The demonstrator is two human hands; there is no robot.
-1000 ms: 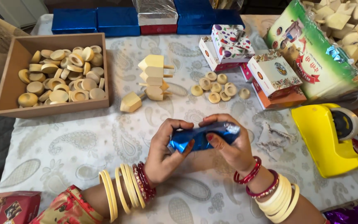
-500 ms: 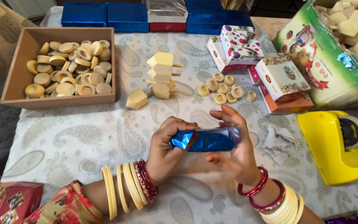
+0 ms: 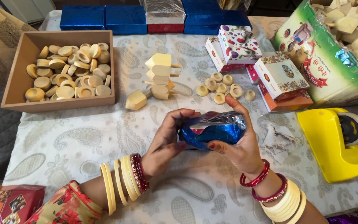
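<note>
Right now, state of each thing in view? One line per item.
Left hand: gripping the blue foil packet's end.
Right hand: cupping the packet from the side and below.
Blue foil packet: held off the table, foil partly folded, silver underside showing.
Wooden tray: open, holding many loose wooden discs.
Stack of wooden tops: piled, one lying apart.
Tape dispenser: standing idle.
Printed boxes: closed, stacked.

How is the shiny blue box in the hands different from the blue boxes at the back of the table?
The blue box in the hands has loose, crinkled foil with silver showing at one end; the back blue boxes look smooth and fully covered. The held one is gripped by the left hand and right hand; the back ones rest in a row, untouched. Both wear shiny blue foil.
</note>
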